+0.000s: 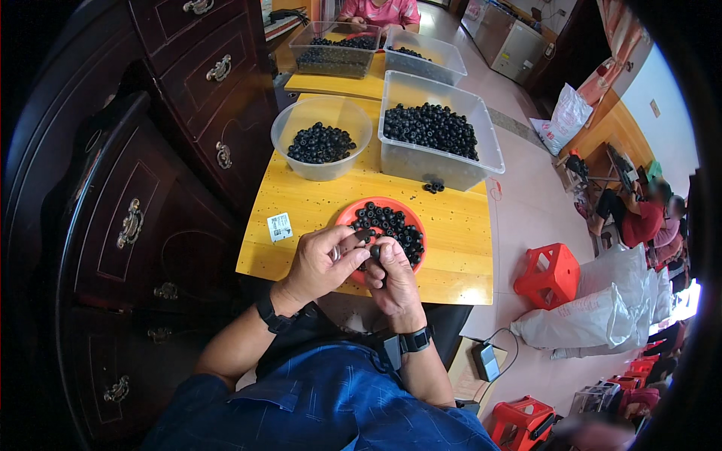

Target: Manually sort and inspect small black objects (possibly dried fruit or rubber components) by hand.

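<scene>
One small, round black piece [375,252] is pinched by the right hand [395,281] at mid-frame, over the round red plastic plate [411,212], just right of the left hand [320,259], whose grip I cannot tell.

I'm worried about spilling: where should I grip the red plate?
Probably pinch the red plate by its far-left rim, from the left: bare rim shows outside the black beads, beside open tabletop; the left hand and right hand crowd its near side.

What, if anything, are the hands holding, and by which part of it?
The right hand holds a small black piece in its fingers, which hide the exact part gripped. Whether the left hand holds one too cannot be told.
</scene>
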### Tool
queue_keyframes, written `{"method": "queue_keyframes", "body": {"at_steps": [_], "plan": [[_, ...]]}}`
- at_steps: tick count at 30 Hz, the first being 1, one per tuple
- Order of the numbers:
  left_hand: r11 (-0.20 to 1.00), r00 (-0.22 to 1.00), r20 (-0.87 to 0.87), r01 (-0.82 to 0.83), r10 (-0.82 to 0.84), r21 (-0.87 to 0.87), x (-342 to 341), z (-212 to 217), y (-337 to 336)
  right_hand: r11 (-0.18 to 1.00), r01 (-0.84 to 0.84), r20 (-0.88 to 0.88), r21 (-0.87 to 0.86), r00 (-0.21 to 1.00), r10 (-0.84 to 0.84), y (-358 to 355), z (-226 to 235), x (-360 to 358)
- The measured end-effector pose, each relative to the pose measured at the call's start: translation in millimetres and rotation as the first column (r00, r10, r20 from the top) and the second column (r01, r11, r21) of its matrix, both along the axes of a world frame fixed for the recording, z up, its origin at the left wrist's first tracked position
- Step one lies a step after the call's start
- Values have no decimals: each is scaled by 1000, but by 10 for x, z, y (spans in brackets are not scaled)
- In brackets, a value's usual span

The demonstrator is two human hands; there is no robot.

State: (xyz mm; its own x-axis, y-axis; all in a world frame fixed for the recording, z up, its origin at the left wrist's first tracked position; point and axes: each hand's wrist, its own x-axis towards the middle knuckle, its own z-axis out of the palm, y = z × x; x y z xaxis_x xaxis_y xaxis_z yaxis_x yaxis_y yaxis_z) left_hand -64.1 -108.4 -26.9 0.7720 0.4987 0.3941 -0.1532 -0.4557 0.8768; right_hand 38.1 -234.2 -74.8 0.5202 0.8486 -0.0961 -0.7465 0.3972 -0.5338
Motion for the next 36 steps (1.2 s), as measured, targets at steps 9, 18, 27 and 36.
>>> {"method": "queue_keyframes", "body": {"at_steps": [9,18,27,36], "plan": [[961,975,-199,147,-101,233,-32,112,133,1000,4,2,21,1000,-4,-13,-14,-10],[913,965,-245,176,-88,367,17,169,108,1000,20,69,-9,997,-19,-24,-27,-12],[912,981,-182,138,-71,387,54,152,78,998,-32,86,52,996,28,-43,-71,15],[881,971,-230,168,-69,443,47,163,72,1000,6,98,8,995,-7,-63,-93,2]]}}
